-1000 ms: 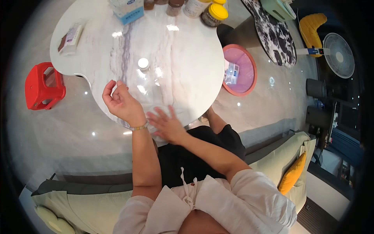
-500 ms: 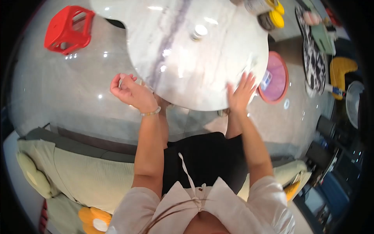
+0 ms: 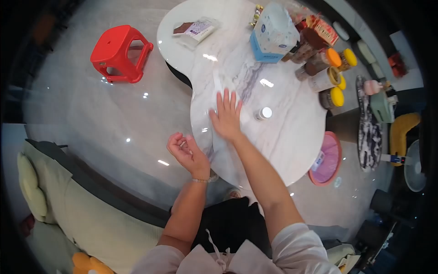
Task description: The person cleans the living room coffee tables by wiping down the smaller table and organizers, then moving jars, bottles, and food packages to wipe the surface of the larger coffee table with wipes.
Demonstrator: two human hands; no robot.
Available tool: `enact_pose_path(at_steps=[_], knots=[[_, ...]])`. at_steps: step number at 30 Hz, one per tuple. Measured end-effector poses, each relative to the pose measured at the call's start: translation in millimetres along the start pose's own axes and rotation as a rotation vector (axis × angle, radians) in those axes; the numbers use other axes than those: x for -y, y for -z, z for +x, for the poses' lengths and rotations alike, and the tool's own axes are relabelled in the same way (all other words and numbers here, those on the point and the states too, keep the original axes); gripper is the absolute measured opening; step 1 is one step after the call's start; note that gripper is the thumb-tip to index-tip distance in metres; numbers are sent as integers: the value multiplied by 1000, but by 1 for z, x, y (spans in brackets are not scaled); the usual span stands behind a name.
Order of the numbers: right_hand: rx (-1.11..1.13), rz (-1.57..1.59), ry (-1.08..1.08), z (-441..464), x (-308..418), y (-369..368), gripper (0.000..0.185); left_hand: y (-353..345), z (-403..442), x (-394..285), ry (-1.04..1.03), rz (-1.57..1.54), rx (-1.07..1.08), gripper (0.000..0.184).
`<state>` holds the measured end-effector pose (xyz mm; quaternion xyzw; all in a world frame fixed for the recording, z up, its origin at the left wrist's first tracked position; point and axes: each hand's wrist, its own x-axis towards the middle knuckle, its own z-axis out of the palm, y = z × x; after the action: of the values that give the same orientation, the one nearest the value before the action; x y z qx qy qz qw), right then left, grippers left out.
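My right hand (image 3: 226, 116) lies flat on the white marbled table (image 3: 287, 150), fingers stretched and spread. Just beyond its fingertips is a pale streak; I cannot tell whether it is a wipe or a reflection. My left hand (image 3: 188, 153), with a beaded bracelet (image 3: 200, 180) at the wrist, hovers by the table's near left edge. Its fingers are loosely curled, palm partly up, and nothing shows in it. A small white-capped bottle (image 3: 263, 113) stands to the right of my right hand.
A red stool (image 3: 121, 55) stands on the floor at left. Farther back on the table are an opened packet (image 3: 198, 31), a blue tissue pack (image 3: 273, 34) and several jars (image 3: 326, 78). A pink-lined bin (image 3: 329, 160) sits beside the table's right edge.
My right hand has swept left and farther across the table from its right side. My left hand stays curled near the edge. The view has shifted, bringing the jars and packets into sight.
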<state>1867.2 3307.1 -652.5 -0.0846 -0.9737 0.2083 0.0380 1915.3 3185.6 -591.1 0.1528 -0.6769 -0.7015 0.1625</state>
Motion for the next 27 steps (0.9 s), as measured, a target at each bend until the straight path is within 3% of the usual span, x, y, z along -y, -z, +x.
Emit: enact_pose_path(at_steps=[3, 5, 6, 8, 10, 11, 13, 17, 21, 23, 24, 27], knots=[[17, 80, -155, 69, 4, 28, 94, -22, 12, 3, -187, 163, 91, 27], [284, 68, -284, 80, 19, 59, 120, -26, 18, 15, -174, 238, 98, 29], [289, 74, -277, 84, 22, 65, 120, -28, 20, 17, -141, 332, 96, 31], [392, 110, -315, 87, 18, 69, 146, -38, 23, 8, -111, 414, 92, 33], [463, 117, -328, 92, 14, 73, 149, -44, 36, -13, 105, 611, 188, 47], [540, 124, -344, 97, 17, 77, 152, -54, 56, -32, 95, 621, 177, 47], [585, 111, -374, 103, 23, 84, 153, -78, 109, -66, -189, 758, 279, 73], [642, 48, -464, 120, 30, 90, 153, -161, 224, -97, -321, 969, 616, 118], [602, 90, -524, 131, 26, 85, 151, -265, 292, -77, -315, 1236, 883, 132], [640, 92, -533, 131, 30, 85, 148, -293, 319, -62, -349, 1537, 1009, 138], [597, 84, -533, 128, 29, 80, 146, -295, 330, -57, -426, 1564, 1004, 133], [707, 100, -599, 138, 30, 86, 144, -292, 362, -44, -337, 1559, 1184, 124]])
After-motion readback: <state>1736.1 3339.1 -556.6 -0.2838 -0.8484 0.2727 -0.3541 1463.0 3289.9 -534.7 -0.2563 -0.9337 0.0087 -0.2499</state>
